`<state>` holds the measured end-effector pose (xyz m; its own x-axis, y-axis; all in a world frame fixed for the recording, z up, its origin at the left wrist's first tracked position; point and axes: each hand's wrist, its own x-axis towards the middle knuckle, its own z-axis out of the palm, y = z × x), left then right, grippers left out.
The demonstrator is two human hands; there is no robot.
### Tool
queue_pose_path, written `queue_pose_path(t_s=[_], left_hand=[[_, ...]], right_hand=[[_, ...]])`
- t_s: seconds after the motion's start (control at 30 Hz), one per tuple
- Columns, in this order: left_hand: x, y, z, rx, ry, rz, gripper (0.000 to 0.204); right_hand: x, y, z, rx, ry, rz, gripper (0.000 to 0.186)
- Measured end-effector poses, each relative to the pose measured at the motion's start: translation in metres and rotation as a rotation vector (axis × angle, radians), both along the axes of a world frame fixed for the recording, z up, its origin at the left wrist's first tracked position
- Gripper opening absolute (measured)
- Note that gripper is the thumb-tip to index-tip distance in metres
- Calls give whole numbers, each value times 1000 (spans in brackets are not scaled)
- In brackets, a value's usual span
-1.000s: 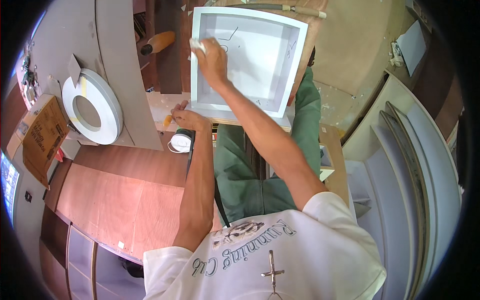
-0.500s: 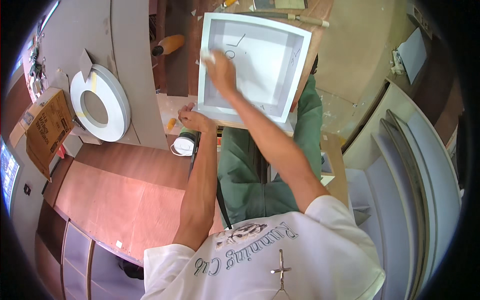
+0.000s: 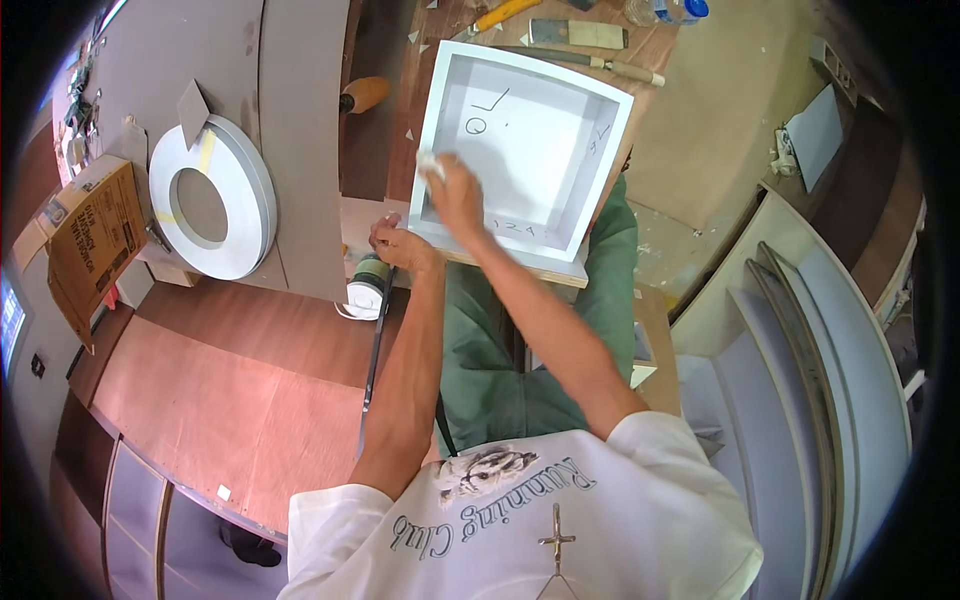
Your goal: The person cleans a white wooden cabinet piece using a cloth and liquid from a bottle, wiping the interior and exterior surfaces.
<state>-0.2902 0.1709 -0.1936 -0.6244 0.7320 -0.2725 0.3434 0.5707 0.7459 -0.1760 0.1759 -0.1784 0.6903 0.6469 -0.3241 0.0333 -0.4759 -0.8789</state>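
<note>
A white open box (image 3: 532,150) with handwritten marks inside rests on a board at the edge of a wooden work surface, above my thighs. My right hand (image 3: 458,195) holds a small white wad (image 3: 430,163), perhaps cloth, against the box's left wall; my fingertips are partly hidden. My left hand (image 3: 398,243) has its fingers curled at the lower left corner of the box and board. Below it are a dark strap and a green and white can (image 3: 365,295).
Left, a panel holds a large white edging roll (image 3: 255,200) and a cardboard box (image 3: 100,250). An orange bottle (image 3: 366,95) lies beyond. A sharpening stone (image 3: 578,33), a file (image 3: 630,73) and plastic bottles (image 3: 668,12) lie behind the box. Cabinet carcasses (image 3: 760,370) stand right.
My right hand with the white wad has moved down along the box's left wall. The view has shifted, so the box appears lower and further right. My left hand stays at the corner.
</note>
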Motion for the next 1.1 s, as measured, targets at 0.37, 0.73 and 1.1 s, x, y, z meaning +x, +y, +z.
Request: queue_pose_path(t_s=[0.37, 0.73, 1.1], left_hand=[[-3, 1, -6, -27, 38, -38, 47], [7, 3, 4, 47, 42, 49, 40], [10, 13, 8, 22, 77, -40, 37]], right_hand=[[5, 7, -7, -42, -7, 27, 25], [87, 76, -30, -97, -189, -43, 25], [97, 103, -30, -127, -334, 40, 28]])
